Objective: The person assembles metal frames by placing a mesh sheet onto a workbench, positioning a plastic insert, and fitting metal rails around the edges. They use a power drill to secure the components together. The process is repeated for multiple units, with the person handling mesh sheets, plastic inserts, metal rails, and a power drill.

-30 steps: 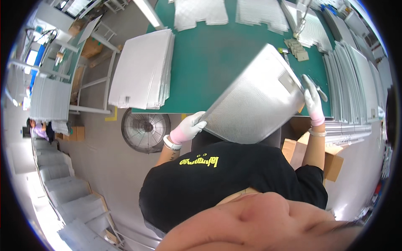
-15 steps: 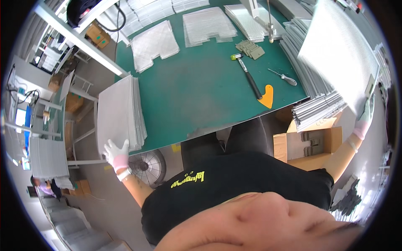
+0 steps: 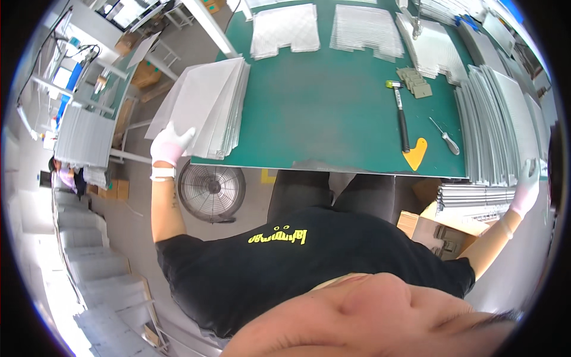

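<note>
My left hand (image 3: 169,146), in a white glove with pink at the palm, rests at the near edge of a stack of white plastic sheets (image 3: 223,113). Its thumb is spread from the fingers. The upper sheets there lie skewed and fanned, one corner jutting past the table's left side. At the far right, my right hand (image 3: 526,187), gloved too, has its fingers closed at the near edge of a ribbed white sheet (image 3: 516,113) on the right-hand stack. How far its fingertips wrap round that edge is hard to see.
On the green table (image 3: 321,113) lie a hammer (image 3: 402,122), yellow scraper (image 3: 416,156), screwdriver (image 3: 447,141) and grey-green plastic pieces (image 3: 415,82). Notched sheet stacks (image 3: 285,30) line the back. Below are a floor fan (image 3: 212,189) and a cardboard box (image 3: 409,223).
The large sheet at my right hand has come down from a raised tilt onto the right stack. My view has turned left. The left stack's top sheets have shifted askew.
</note>
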### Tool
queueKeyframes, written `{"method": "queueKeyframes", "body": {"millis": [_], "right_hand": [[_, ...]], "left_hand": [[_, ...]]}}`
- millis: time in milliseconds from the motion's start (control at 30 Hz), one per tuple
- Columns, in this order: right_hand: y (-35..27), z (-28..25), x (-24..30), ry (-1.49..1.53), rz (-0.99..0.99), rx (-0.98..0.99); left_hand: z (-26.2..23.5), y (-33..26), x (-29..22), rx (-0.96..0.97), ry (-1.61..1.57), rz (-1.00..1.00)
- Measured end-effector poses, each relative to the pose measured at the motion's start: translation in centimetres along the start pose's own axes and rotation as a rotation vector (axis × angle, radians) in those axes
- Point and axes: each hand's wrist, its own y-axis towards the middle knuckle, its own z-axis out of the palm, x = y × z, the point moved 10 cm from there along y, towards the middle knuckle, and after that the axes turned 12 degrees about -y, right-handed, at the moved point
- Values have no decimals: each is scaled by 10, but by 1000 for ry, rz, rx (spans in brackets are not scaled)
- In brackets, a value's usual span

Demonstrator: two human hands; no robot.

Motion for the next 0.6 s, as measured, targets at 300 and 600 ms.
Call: {"method": "queueKeyframes", "body": {"millis": [300, 600], "right_hand": [[-118, 13, 164, 277, -294, 126], [-180, 0, 295, 561, -583, 212]], "left_hand": [[17, 6, 0, 120, -272, 149], [-53, -29, 12, -218, -1131, 109]]}}
